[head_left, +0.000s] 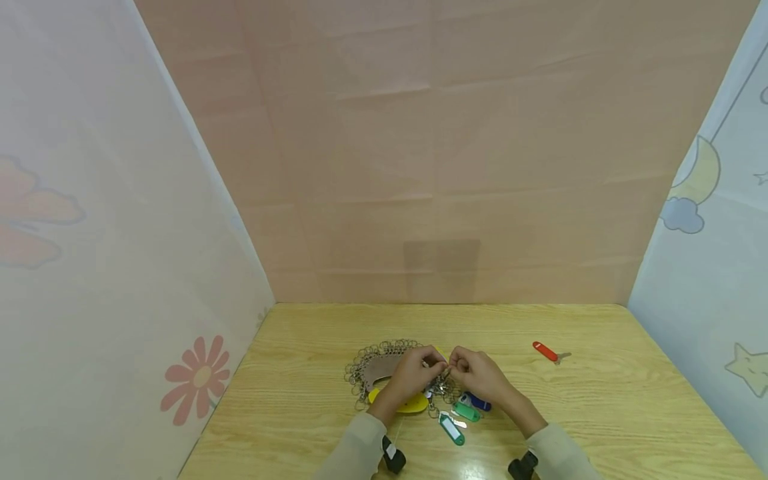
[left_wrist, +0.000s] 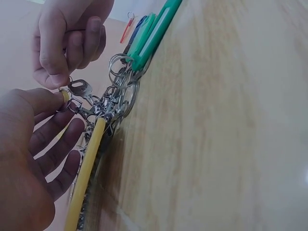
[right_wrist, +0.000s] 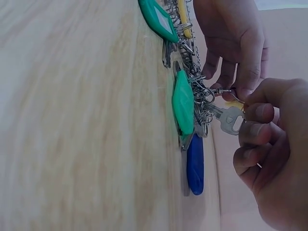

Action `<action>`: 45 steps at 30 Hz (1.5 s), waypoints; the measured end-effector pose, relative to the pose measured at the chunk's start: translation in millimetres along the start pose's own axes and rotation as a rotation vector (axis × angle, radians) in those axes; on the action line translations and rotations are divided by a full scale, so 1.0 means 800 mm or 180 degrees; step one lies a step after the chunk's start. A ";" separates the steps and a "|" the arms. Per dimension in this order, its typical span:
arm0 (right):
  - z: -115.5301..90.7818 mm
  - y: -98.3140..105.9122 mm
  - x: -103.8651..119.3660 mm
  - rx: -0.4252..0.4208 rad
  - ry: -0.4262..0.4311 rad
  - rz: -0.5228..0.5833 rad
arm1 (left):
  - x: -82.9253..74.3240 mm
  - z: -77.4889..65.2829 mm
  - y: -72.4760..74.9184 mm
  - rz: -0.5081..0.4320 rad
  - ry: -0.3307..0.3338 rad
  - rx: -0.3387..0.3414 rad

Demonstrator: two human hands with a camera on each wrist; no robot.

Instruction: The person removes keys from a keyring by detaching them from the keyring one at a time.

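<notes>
My left hand pinches a small metal ring between thumb and index finger, its other fingers spread loosely. Meeting it at the fingertips, my right hand pinches the same spot, its remaining fingers curled. A silver key hangs right by the right fingertips, and a swivel clasp joins the held ring. Below both hands lies a tangle of metal rings and clasps. Green key tags and a blue key tag lie beside it, near the right hand.
Under the left wrist is a flat yellow piece. Behind it lies a brownish-grey curved piece edged with many small rings. A red key tag with a key rests farther right on the wooden table. Sheets with printed shapes hang at both sides.
</notes>
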State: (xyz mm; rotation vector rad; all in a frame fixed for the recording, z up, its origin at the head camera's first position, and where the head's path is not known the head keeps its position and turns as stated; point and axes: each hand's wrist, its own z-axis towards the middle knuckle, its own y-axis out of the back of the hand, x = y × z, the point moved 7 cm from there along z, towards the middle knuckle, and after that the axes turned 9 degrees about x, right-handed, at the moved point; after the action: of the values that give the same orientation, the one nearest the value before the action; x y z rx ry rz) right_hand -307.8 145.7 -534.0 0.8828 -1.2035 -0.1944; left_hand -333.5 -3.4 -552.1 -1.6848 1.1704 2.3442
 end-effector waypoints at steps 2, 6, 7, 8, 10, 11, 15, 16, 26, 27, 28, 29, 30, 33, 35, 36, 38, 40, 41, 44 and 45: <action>0.000 0.000 0.000 0.0009 0.0013 0.0012 | 0.000 0.000 0.000 -0.0017 -0.0002 0.0008; -0.002 0.000 0.002 0.0009 0.0070 0.0035 | 0.000 -0.001 0.000 -0.0054 0.0007 0.0031; -0.002 0.001 0.002 0.0006 0.0086 0.0044 | 0.000 -0.001 0.000 -0.0053 0.0013 0.0035; -0.002 0.001 0.002 0.0009 0.0108 0.0054 | 0.000 -0.001 0.000 -0.0060 0.0020 0.0037; -0.002 0.001 0.002 0.0009 0.0125 0.0060 | 0.000 -0.001 0.001 -0.0063 0.0039 0.0038; -0.002 0.000 0.002 0.0013 0.0129 0.0058 | -0.001 -0.001 0.001 -0.0067 0.0047 0.0039; -0.002 0.000 0.000 0.0045 0.0099 0.0082 | -0.003 -0.001 0.002 -0.0043 0.0066 0.0040; -0.002 0.000 -0.001 0.0047 0.0073 0.0075 | -0.004 -0.001 0.002 -0.0035 0.0064 0.0039; -0.001 0.001 -0.007 -0.0013 -0.0382 -0.0228 | -0.004 0.000 0.001 0.0013 0.0035 0.0026; -0.001 0.001 -0.007 -0.0028 -0.0389 -0.0243 | -0.004 0.001 0.001 0.0019 0.0034 0.0025; -0.001 0.002 -0.007 -0.0042 -0.0391 -0.0256 | -0.005 0.001 0.001 0.0022 0.0036 0.0024; -0.001 0.002 -0.007 -0.0054 -0.0388 -0.0266 | -0.005 0.001 0.001 0.0023 0.0037 0.0022; -0.001 0.002 -0.008 -0.0062 -0.0392 -0.0272 | -0.006 0.000 0.001 0.0028 0.0038 0.0021; 0.000 0.002 -0.008 -0.0072 -0.0394 -0.0276 | -0.005 0.000 0.001 0.0014 0.0045 0.0017; 0.001 0.002 -0.007 -0.0078 -0.0378 -0.0257 | -0.005 0.000 0.001 0.0005 0.0052 0.0013; 0.000 0.003 -0.007 -0.0075 -0.0367 -0.0248 | -0.005 0.000 0.001 0.0006 0.0053 0.0009; 0.001 0.003 -0.005 -0.0066 -0.0331 -0.0216 | -0.004 0.000 0.001 0.0004 0.0053 0.0004; 0.001 0.003 -0.004 -0.0064 -0.0285 -0.0199 | -0.003 0.001 0.001 0.0000 0.0052 0.0003; 0.001 0.003 -0.003 -0.0059 -0.0251 -0.0179 | -0.003 0.001 0.001 -0.0007 0.0054 0.0004; 0.002 0.003 -0.001 -0.0044 -0.0144 -0.0111 | 0.000 0.001 0.002 -0.0055 0.0067 0.0009; 0.002 0.003 -0.001 -0.0037 -0.0111 -0.0095 | 0.000 0.001 0.002 -0.0073 0.0074 0.0010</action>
State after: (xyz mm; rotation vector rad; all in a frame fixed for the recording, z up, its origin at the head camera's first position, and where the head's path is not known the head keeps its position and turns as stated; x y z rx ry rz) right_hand -310.3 147.0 -532.8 0.8908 -1.2209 -0.2414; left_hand -334.8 -4.3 -551.4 -1.7196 1.1515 2.3144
